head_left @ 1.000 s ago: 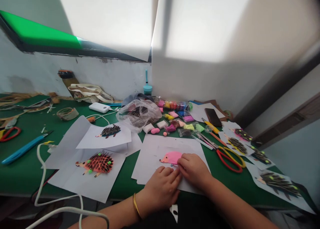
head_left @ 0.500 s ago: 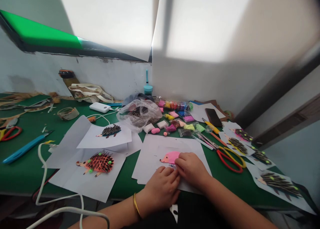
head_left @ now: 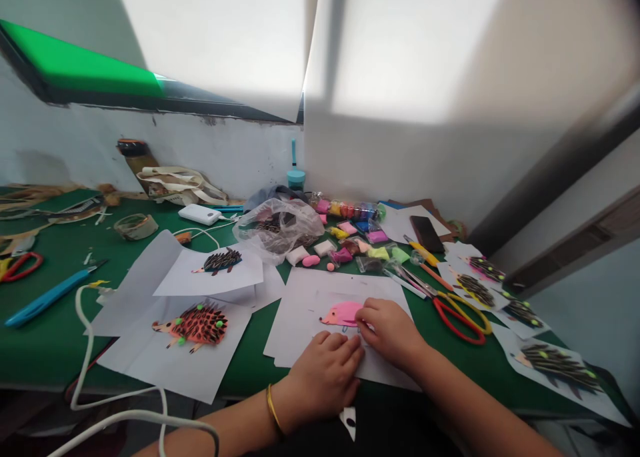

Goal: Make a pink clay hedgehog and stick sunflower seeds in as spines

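A pink clay hedgehog (head_left: 344, 312) with a peach face lies on a white sheet of paper (head_left: 295, 304) in front of me. Drawn leg outlines show under its belly. My right hand (head_left: 387, 332) has its thumb and fingertips closed together at the clay's right end, which they cover. My left hand (head_left: 327, 372) lies on the lower part of the sheet, just below the hedgehog, fingers stretched out and side by side. A gold bangle (head_left: 273, 407) circles the left wrist.
Packets of coloured clay (head_left: 350, 244) lie behind the sheet, beside a clear plastic bag (head_left: 280, 227). To the right are scissors (head_left: 460, 317) and several hedgehog pictures (head_left: 555, 364). Leftward lie a finished orange hedgehog (head_left: 195, 327), a blue cutter (head_left: 50, 300) and a white cable (head_left: 85, 350).
My right hand has shifted a little to the right and up along the pink clay, uncovering more of the leg outlines. The left hand has moved slightly right.
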A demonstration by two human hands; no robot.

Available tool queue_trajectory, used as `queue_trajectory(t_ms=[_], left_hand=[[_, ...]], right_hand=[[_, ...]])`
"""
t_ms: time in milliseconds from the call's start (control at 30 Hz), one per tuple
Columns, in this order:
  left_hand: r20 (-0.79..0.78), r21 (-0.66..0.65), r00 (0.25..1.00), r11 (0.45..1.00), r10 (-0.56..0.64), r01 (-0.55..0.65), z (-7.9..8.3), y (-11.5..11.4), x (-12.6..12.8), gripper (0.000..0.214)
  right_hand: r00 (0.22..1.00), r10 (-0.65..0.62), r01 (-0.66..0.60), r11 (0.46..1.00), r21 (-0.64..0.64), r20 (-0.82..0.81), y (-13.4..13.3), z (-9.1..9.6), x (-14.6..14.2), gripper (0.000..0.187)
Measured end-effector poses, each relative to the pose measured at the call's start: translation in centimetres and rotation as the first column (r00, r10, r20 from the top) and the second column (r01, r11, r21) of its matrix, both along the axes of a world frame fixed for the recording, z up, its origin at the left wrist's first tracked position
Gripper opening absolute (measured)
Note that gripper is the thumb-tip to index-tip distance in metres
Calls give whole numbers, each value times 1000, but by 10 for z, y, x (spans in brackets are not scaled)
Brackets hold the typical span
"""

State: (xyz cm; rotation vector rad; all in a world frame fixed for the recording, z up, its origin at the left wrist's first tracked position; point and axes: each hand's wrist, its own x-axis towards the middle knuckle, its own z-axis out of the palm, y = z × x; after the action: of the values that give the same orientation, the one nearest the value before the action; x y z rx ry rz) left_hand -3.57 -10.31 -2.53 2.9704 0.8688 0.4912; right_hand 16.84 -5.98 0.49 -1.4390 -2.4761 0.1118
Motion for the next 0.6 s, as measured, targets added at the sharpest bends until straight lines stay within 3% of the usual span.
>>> queue_trajectory(t_ms=[233,600], left_hand=[[-4,-8,1000,1000,-4,4,1,1,0,50],[-11,10,1000,1000,-3,3,1,1,-1,48]], right_hand=[[998,11,-9,1000,-25,69,-2,-3,4,16],[999,-27,25,992,-122,-21,-1,2,27,18]])
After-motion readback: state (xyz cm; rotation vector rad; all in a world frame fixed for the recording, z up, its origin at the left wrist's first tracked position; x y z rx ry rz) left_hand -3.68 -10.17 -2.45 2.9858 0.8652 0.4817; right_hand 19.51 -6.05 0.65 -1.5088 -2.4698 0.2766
